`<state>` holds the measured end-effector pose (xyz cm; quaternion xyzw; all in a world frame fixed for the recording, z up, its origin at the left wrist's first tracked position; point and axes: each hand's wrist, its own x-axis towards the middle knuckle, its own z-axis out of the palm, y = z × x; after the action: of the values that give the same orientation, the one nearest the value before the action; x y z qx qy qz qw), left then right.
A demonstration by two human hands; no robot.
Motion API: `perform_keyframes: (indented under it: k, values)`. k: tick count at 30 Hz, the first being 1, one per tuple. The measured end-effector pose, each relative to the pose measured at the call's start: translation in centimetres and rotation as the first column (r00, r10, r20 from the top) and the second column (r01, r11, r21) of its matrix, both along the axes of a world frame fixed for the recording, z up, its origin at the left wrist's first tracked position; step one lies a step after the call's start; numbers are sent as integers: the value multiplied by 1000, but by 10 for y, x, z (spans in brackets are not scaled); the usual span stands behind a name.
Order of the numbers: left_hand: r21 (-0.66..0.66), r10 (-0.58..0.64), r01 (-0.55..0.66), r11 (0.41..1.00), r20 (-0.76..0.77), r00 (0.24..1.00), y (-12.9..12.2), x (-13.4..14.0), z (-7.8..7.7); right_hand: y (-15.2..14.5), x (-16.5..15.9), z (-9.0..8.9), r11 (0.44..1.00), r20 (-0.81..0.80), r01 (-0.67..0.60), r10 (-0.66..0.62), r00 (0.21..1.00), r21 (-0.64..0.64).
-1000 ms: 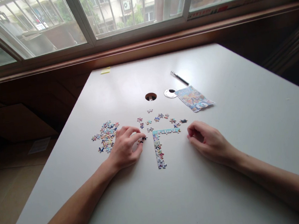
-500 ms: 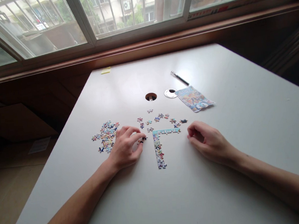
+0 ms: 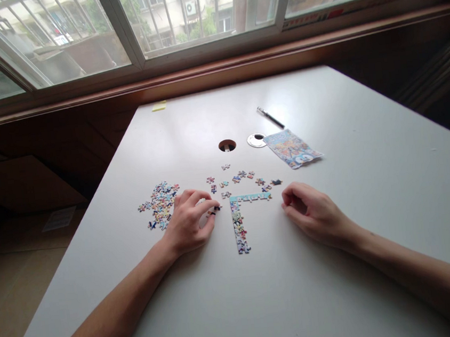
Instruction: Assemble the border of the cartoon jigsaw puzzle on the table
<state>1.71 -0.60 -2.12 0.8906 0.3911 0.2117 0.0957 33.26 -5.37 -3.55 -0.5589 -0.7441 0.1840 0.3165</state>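
Observation:
A partly joined jigsaw puzzle (image 3: 239, 226) lies on the white table, its joined pieces forming a corner with a top strip and a left strip. My left hand (image 3: 192, 220) rests to its left, thumb and index finger closed around a small dark puzzle piece (image 3: 217, 208). Another piece shows partly between these fingers, and the fingertips hide some of it. Right of the top strip, my right hand (image 3: 312, 210) rests on its side, loosely curled, with nothing visible in it. Several loose pieces (image 3: 242, 174) lie in an arc above the joined part.
A heap of puzzle pieces (image 3: 162, 202) lies left of my left hand. Farther back are a printed picture sheet (image 3: 292, 149), a black pen (image 3: 271, 118), a round hole (image 3: 227, 145) and a metal ring cover (image 3: 255, 144). A yellow slip (image 3: 159, 106) lies near the table's far edge.

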Motion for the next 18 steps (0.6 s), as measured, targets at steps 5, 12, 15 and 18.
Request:
perform_keyframes:
  k: [5,12,15,18]
  values:
    - [1,3,-3,1000,-3,1000,0,1,0,0,0,0,1000,1,-4,4,1000,-7]
    - [0,5,-5,1000,0,1000,0,0,0,2,0,-2,1000,-1,-2,2,1000,-12]
    - [0,4,-4,1000,0,1000,0,0,0,2,0,-2,1000,0,2,-2,1000,-15]
    - [-1,3,-3,1000,2,1000,0,0,0,1,0,-2,1000,2,0,0,1000,-12]
